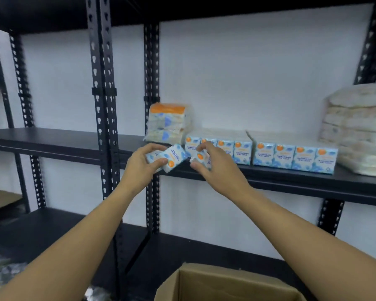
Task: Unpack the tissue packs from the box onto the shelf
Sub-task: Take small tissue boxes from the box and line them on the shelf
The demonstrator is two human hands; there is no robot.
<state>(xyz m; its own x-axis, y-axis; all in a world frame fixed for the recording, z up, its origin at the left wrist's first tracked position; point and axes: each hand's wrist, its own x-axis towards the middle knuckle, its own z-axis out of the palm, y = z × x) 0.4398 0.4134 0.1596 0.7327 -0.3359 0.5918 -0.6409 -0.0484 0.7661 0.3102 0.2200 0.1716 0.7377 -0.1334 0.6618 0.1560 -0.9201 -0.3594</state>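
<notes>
My left hand point(142, 162) grips small blue-and-white tissue packs point(174, 157) with an orange dot, held tilted just in front of the black shelf point(291, 181). My right hand point(215, 165) pinches another small tissue pack point(201, 158) at the shelf's front edge, beside the left end of a row of tissue packs point(261, 154) standing on the shelf. An open cardboard box point(204, 281) sits below, at the bottom of the view; its inside is hidden.
A taller wrapped bundle of tissues point(167, 122) stands behind the row at the left. A large plastic-wrapped stack point(360, 129) fills the shelf's right end. Black perforated uprights point(104, 105) divide the shelving. A lower shelf point(193, 248) runs behind the box.
</notes>
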